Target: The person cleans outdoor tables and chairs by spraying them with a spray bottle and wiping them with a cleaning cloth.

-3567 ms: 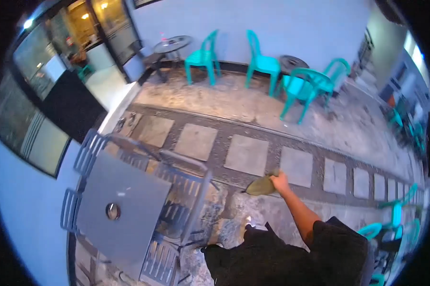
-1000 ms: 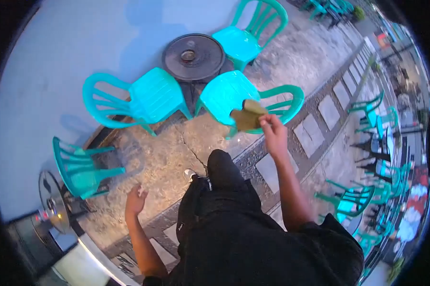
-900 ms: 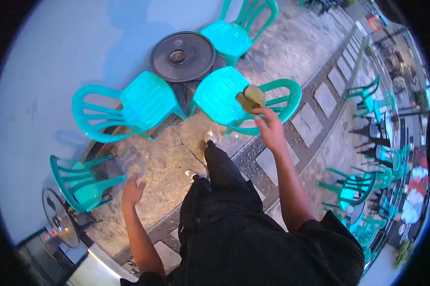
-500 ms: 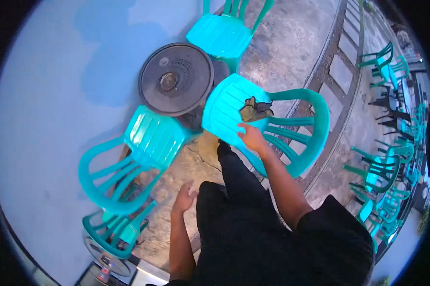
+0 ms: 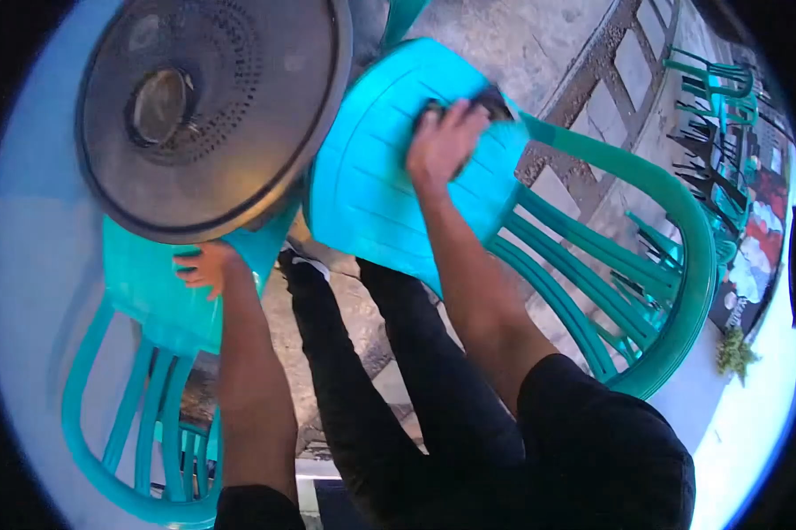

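the right hand (image 5: 448, 146) is pressed palm-down over a dark cloth (image 5: 497, 103) on the seat of the right-hand turquoise chair (image 5: 376, 168), fingers bent; whether they grip it is unclear. the cloth pokes out on both sides of the fingers, one end toward the seat's outer edge, though its full long axis is hidden. the left hand (image 5: 205, 268), open with fingers spread, is by the round table's rim (image 5: 338, 84), over the other chair's seat (image 5: 137, 283).
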Motion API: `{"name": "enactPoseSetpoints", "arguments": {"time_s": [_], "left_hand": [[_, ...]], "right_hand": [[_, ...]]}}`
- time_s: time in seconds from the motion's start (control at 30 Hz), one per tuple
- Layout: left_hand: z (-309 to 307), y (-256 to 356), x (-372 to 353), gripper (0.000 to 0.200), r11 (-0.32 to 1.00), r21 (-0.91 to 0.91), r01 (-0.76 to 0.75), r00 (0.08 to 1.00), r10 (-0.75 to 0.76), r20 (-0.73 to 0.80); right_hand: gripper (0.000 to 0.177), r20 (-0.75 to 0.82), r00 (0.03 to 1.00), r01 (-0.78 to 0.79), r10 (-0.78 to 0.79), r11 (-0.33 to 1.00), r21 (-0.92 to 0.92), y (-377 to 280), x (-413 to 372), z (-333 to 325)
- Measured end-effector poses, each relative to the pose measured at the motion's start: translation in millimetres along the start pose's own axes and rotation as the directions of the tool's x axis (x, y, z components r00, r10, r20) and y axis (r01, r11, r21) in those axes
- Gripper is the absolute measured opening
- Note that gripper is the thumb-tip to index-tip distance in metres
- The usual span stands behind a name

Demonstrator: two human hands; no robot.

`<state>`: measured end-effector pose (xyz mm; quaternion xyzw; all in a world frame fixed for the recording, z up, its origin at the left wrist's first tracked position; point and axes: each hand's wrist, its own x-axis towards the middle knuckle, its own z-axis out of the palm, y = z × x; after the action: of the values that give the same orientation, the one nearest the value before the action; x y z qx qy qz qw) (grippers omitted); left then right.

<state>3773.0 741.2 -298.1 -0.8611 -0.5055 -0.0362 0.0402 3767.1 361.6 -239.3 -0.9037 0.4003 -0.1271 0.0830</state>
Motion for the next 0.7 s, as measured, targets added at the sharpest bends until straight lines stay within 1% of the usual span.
{"name": "enactPoseSetpoints", "arguments": {"time_s": [0.03, 0.07, 0.1, 0.13, 0.17, 0.2, 0.23, 0.27, 0.33, 0.37, 0.4, 0.43, 0.47, 0.5, 0.53, 0.57, 0.63, 0.67, 0.7], "left_hand": [[2, 2, 0, 0.066, 1.0, -0.009, 0.015, 1.0, -0.015, -0.023], [2, 3, 5, 0.065, 0.999, -0.023, 0.024, 0.998, -0.026, -0.056], [7, 0, 7, 0.065, 0.999, -0.035, 0.029, 0.993, -0.033, -0.113], [13, 0, 7, 0.065, 0.998, -0.061, 0.029, 0.985, -0.039, -0.17], [16, 4, 7, 0.065, 0.996, -0.091, 0.026, 0.974, -0.046, -0.222], [9, 10, 4, 0.062, 0.997, -0.056, 0.051, 0.975, -0.061, -0.212], [-2, 9, 2, 0.062, 0.996, -0.075, 0.051, 0.977, -0.065, -0.205], [-6, 14, 2, 0.064, 0.998, -0.041, 0.038, 0.982, -0.044, -0.182], [8, 0, 6, 0.068, 1.0, 0.015, 0.024, 0.99, -0.022, -0.137], [14, 6, 7, 0.071, 0.999, 0.035, 0.027, 0.993, -0.023, -0.115], [14, 10, 7, 0.073, 0.998, 0.051, 0.03, 0.996, -0.025, -0.09], [4, 17, 4, 0.076, 0.997, 0.069, 0.028, 0.998, -0.023, -0.065], [-11, 21, 1, 0.079, 0.996, 0.091, 0.022, 0.999, -0.018, -0.042], [-22, 22, -1, 0.082, 0.992, 0.122, 0.011, 1.0, -0.009, -0.019], [-31, 20, -4, 0.085, 0.987, 0.161, -0.005, 1.0, 0.004, 0.005], [-33, 19, -6, 0.085, 0.986, 0.169, -0.007, 1.0, 0.003, 0.023], [-35, 20, -5, 0.084, 0.982, 0.186, -0.015, 0.999, 0.006, 0.053], [-31, 18, -5, 0.085, 0.981, 0.191, -0.008, 0.999, 0.001, 0.034], [-26, 13, -5, 0.085, 0.983, 0.183, -0.015, 1.0, 0.01, 0.026]], "right_hand": [[0.061, 0.039, 0.98, 0.19, -0.195, 0.977, 0.098, -15, -6, -2], [0.061, 0.064, 0.93, 0.348, -0.362, 0.924, 0.161, -30, -20, 1], [0.06, 0.187, 0.864, 0.39, -0.467, 0.857, 0.337, -51, -29, -14], [0.06, 0.336, 0.755, 0.475, -0.563, 0.823, 0.312, -64, -47, -19], [0.06, 0.402, 0.653, 0.504, -0.642, 0.765, 0.402, -68, -66, -31], [0.062, 0.387, 0.568, 0.579, -0.726, 0.687, 0.44, -61, -88, -35], [0.061, 0.404, 0.557, 0.566, -0.726, 0.687, 0.455, -59, -98, -55], [0.062, 0.445, 0.616, 0.511, -0.65, 0.759, 0.403, -46, -110, -69], [0.06, 0.534, 0.741, 0.337, -0.406, 0.914, 0.227, -9, -125, -89], [0.06, 0.452, 0.859, 0.202, -0.24, 0.97, 0.132, 19, -135, -78], [0.061, 0.286, 0.932, 0.215, -0.225, 0.974, 0.064, 64, -142, -61], [0.064, 0.391, 0.903, -0.124, 0.177, 0.98, -0.158, 64, -123, -66], [0.064, 0.276, 0.912, -0.237, 0.303, 0.94, -0.248, 87, -108, -43], [0.063, 0.119, 0.918, -0.336, 0.377, 0.903, -0.268, 91, -83, -26], [0.064, 0.047, 0.866, -0.471, 0.498, 0.843, -0.259, 75, -51, -16], [0.065, -0.02, 0.791, -0.597, 0.611, 0.765, -0.241, 51, -16, -9], [0.063, -0.101, 0.836, -0.549, 0.54, 0.824, -0.141, 14, 25, 19], [0.059, -0.097, 0.919, -0.391, 0.382, 0.913, -0.112, -7, 35, 28], [0.053, -0.108, 0.975, -0.195, 0.196, 0.981, 0.019, -47, 42, 15]]}}
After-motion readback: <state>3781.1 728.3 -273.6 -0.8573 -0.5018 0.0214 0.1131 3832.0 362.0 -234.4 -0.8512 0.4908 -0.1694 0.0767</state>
